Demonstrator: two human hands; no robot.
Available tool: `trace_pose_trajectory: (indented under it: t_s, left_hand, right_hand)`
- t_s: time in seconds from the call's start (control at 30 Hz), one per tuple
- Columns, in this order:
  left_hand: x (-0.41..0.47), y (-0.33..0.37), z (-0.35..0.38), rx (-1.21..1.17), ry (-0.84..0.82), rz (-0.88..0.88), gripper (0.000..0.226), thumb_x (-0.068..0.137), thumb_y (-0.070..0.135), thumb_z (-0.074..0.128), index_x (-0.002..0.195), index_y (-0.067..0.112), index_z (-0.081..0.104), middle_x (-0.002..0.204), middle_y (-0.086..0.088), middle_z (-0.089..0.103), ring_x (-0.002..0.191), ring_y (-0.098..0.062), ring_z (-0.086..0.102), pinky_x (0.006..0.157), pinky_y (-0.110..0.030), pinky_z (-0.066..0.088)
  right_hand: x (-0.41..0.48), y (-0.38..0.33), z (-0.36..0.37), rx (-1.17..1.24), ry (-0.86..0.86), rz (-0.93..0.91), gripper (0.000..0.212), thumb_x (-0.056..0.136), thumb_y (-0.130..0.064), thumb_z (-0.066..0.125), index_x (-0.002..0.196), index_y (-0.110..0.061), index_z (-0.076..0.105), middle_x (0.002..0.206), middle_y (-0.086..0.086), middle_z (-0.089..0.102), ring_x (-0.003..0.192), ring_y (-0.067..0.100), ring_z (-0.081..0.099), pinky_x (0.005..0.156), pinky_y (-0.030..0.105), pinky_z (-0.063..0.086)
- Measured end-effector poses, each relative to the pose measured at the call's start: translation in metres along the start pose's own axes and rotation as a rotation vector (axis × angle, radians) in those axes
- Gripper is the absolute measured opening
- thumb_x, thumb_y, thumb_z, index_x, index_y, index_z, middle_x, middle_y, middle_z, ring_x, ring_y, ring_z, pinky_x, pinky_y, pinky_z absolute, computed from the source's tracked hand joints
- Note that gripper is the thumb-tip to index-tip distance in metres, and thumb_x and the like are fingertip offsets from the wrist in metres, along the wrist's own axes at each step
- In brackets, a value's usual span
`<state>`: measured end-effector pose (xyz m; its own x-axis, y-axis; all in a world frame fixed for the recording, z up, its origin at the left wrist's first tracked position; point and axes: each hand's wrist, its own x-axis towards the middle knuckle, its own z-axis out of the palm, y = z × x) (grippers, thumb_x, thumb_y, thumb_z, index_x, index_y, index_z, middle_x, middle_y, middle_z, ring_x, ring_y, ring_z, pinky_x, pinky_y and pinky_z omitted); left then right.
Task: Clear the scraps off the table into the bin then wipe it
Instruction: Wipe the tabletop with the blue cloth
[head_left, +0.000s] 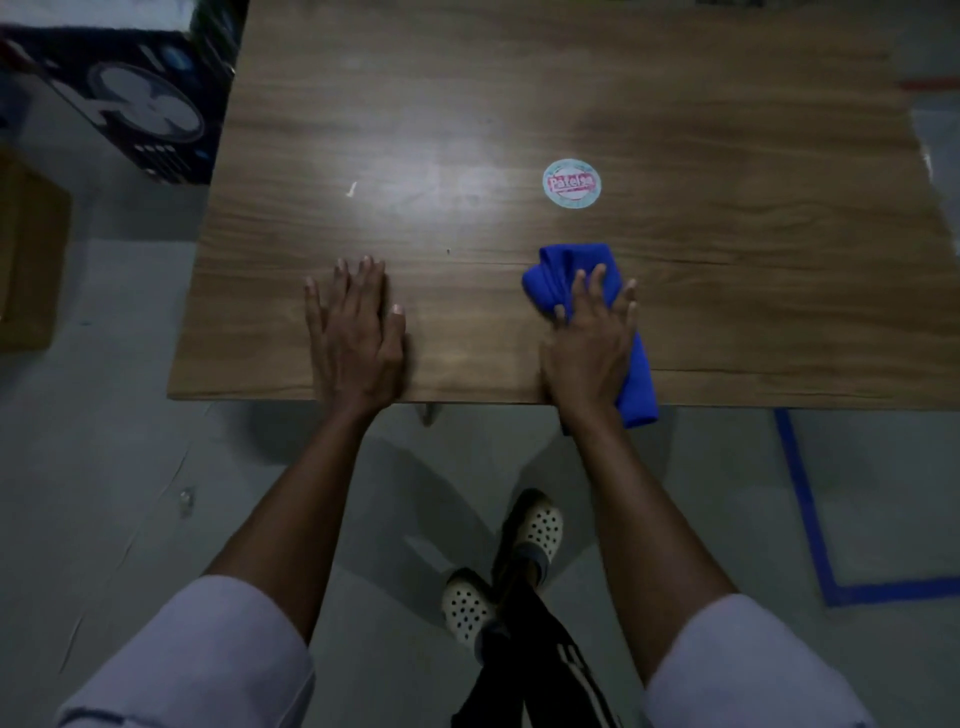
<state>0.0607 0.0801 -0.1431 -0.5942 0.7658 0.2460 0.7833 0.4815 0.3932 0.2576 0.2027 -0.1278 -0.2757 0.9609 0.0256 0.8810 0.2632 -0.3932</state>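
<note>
We are looking down on a wood-grain table (571, 104) whose far edge and right side are running out of the picture. Beside its far left corner a dark box printed with a fan (130, 104) is standing on the floor, partly cut off, and any writing on it is too blurred for us to read. Nearer, a brown cardboard box (31, 249) is being cropped by the left border. Blue tape (810, 519) is marking a corner on the floor to the right. The left hand (356, 332) is lying flat on the near edge of the table, fingers straight and holding nothing. The right hand (589, 343) is pressing down on a folded blue cloth (566, 270) with its fingers spread, not curled round it. The cloth's middle is hiding under the palm, and its near end is hanging over the table edge. Just beyond the cloth a round sticker (571, 183) is showing red lettering that we are reading as starting "Pat"; the rest is blurred. A small white scrap (351, 189) is lying on the table beyond the left hand, well apart from the cloth.
</note>
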Motion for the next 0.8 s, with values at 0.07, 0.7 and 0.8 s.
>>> trace_pose_trajectory:
  t_s: [0.07,0.7,0.8]
  left_hand:
    - [0.001,-0.002,0.002,0.006,-0.011,0.005,0.062,0.098,0.034,0.039,0.155,0.012,0.04,0.162,-0.006,0.037,0.154,-0.023,0.024,0.126,-0.045,-0.001]
    - [0.001,-0.004,0.005,0.169,-0.109,0.019,0.068,0.094,0.034,0.033,0.159,0.014,0.03,0.168,-0.004,0.023,0.157,-0.023,0.016,0.127,-0.046,0.005]
    - [0.0,-0.004,0.001,0.147,-0.118,0.035,0.067,0.096,0.034,0.033,0.159,0.013,0.031,0.168,-0.005,0.025,0.157,-0.023,0.016,0.127,-0.048,0.008]
  right_hand:
    - [0.007,-0.036,0.014,0.049,-0.01,-0.052,0.057,0.101,-0.019,0.047,0.157,-0.013,0.033,0.167,0.004,0.02,0.155,0.038,0.006,0.126,0.041,0.003]
    - [0.02,-0.092,0.032,0.105,-0.19,-0.393,0.073,0.084,0.001,0.058,0.154,-0.008,0.038,0.164,0.004,0.03,0.155,0.036,0.009,0.124,0.038,-0.001]
    - [-0.002,-0.066,0.021,0.125,-0.23,-0.576,0.076,0.068,0.008,0.061,0.143,-0.004,0.054,0.154,0.009,0.047,0.149,0.041,0.028,0.122,0.049,0.02]
